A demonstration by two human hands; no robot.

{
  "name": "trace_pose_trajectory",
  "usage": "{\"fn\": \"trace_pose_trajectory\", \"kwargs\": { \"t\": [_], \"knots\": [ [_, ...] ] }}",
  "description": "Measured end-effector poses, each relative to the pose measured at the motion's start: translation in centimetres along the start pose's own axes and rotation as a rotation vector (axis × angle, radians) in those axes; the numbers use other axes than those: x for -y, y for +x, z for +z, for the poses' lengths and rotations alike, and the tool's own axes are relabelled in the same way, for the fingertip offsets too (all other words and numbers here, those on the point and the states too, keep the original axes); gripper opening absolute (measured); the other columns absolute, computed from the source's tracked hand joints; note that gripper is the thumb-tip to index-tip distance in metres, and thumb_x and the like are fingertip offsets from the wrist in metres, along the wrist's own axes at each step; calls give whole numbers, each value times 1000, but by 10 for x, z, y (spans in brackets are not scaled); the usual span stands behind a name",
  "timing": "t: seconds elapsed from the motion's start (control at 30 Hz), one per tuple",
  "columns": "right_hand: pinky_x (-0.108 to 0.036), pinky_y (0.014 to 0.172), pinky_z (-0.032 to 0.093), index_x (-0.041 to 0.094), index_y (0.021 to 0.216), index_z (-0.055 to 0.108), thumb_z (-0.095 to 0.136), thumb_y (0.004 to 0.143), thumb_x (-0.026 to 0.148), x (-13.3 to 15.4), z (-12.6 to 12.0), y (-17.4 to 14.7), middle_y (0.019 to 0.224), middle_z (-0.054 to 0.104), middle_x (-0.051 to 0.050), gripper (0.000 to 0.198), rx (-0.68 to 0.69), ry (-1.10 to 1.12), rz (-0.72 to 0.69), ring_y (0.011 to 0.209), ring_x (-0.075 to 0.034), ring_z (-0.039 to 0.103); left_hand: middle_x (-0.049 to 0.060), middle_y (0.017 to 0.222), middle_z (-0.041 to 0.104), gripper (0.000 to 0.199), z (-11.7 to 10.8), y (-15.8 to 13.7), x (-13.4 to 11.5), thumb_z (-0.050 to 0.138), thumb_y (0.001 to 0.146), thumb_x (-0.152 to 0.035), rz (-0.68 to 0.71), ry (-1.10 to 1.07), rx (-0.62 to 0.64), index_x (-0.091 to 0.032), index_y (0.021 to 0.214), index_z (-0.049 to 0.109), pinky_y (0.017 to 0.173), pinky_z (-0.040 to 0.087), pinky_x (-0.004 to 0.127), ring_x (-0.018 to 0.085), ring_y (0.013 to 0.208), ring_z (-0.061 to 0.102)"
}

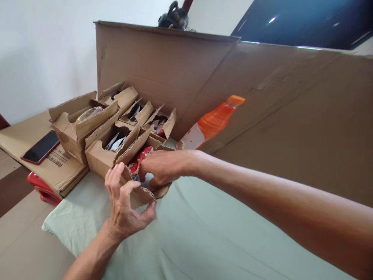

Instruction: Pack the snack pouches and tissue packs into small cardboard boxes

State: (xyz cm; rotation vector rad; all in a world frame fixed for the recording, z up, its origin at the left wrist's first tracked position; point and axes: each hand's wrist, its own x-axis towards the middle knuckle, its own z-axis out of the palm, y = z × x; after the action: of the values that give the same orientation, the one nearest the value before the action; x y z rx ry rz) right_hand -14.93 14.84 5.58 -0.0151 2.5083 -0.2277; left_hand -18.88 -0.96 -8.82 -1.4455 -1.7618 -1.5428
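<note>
An open cardboard box (164,190) stands at the front of a cluster of similar boxes. My left hand (125,206) holds its front wall, fingers bent over the rim and thumb at the near corner. Inside the box is my right hand (157,167), fingers curled downward around a red packet (140,161) with a shiny patterned surface. A pale patch shows between the thumb and fingers; the fingertips are partly hidden by the box. Just behind, another open box (100,159) contains white and dark packets (116,142).
Several boxes with packets stand behind, against a tall cardboard panel (163,62). An orange-capped bottle (214,120) leans right of them. A phone (40,147) lies on a flat carton (70,171) over a red stool (43,188). Green cloth (210,225) covers the surface. A person's head (175,17) shows beyond the panel.
</note>
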Motion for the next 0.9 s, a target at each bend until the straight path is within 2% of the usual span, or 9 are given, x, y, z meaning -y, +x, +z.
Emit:
{"fn": "trace_pose_trajectory", "kwargs": {
  "t": [0.1, 0.23, 0.37, 0.47, 0.6, 0.73, 0.9],
  "knots": [
    [-29, 58, 36, 17, 104, 80, 68, 83, 26, 15, -6, 3, 83, 76, -9, 26, 67, -128, 72, 69, -19, 62, 19, 159, 31, 47, -1, -2, 1, 70, 77, -26, -9, -17, -13, -24, 119, 47, 114, 39, 62, 40, 147, 36],
    [-30, 56, 36, 12, 98, 79, 67, 85, 26, 22, -5, 4, 87, 77, -13, 22, 89, -145, 112, 72, -21, 66, 16, 159, 32, 44, -1, -5, 1, 68, 77, -26, -11, -6, -41, -24, 116, 48, 114, 39, 61, 39, 148, 36],
    [-30, 59, 40, 10, 101, 78, 64, 82, 12, 24, 2, 7, 90, 78, -16, 24, 76, -219, 149, 77, -25, 70, 17, 161, 30, 43, 1, -8, 2, 68, 76, -24, 0, -17, -40, -23, 114, 48, 114, 39, 60, 39, 147, 36],
    [-33, 69, 45, 12, 103, 77, 63, 79, 6, 32, 9, 8, 97, 78, -16, 28, -29, -322, 101, 89, -27, 71, 17, 161, 30, 46, 3, -9, 5, 70, 74, -23, 7, -19, -59, -23, 115, 49, 113, 40, 59, 39, 146, 37],
    [-39, 80, 45, 14, 97, 77, 64, 84, 12, 36, 20, 6, 98, 78, -14, 19, -194, -448, 24, 95, -28, 70, 18, 160, 31, 49, 4, -8, 6, 70, 71, -19, 41, -10, -72, -22, 115, 49, 111, 44, 55, 38, 145, 40],
    [-39, 80, 40, 15, 90, 75, 59, 90, 14, 18, 29, 7, 89, 76, -12, 16, -284, -572, -20, 91, -26, 67, 19, 156, 34, 47, 4, -5, 5, 70, 73, -21, 44, 7, -88, -21, 114, 48, 110, 45, 55, 38, 144, 41],
    [-38, 82, 38, 14, 103, 70, 52, 93, 11, -16, 33, 4, 99, 71, -12, 21, -470, -607, -23, 91, -24, 63, 17, 154, 34, 45, 5, -5, 6, 70, 73, -23, 48, 23, -100, -22, 113, 49, 110, 45, 56, 38, 142, 42]
  ]
}}
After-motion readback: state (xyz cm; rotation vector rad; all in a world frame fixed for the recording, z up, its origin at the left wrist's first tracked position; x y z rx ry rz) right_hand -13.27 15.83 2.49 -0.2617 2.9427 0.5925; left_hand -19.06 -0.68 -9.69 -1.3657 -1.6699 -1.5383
